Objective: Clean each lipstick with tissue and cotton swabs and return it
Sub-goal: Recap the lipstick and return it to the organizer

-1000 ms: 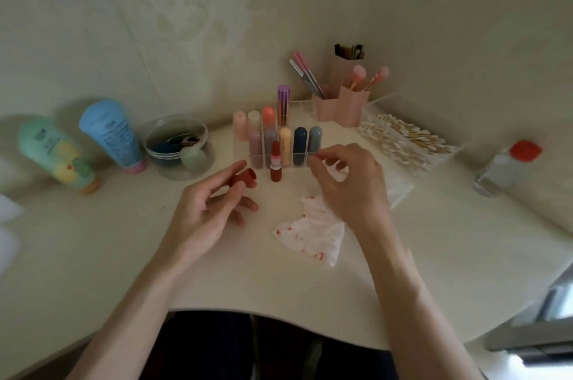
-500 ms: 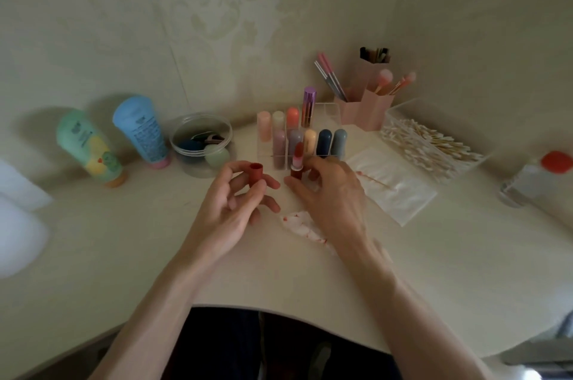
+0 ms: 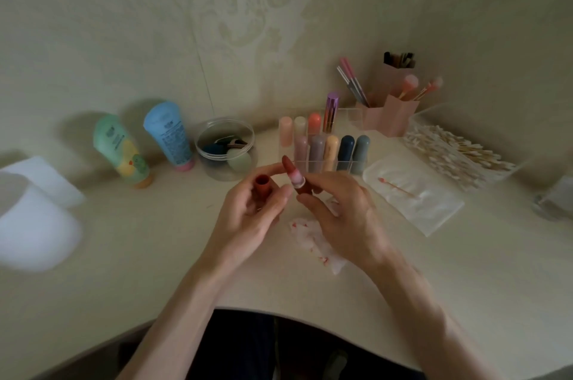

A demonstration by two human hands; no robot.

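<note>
Above the stained tissue [image 3: 313, 238] near the tabletop's front edge, the right hand [image 3: 338, 212] pinches the open lipstick [image 3: 293, 176]; the left hand [image 3: 251, 215] holds its cap [image 3: 263, 185]. Align cap squarely to spare the bullet. The organizer [image 3: 325, 150] behind is blurred; its free slot cannot be made out.

The right hand [image 3: 344, 212] is now holding the open lipstick [image 3: 294, 176] up off the tabletop [image 3: 124, 255], where it was standing a second ago in front of the clear organizer [image 3: 325, 159]. It is tilting the red tip toward the left hand [image 3: 251, 215], which is bringing the red cap [image 3: 262, 184] closer, mouth upward.
</note>
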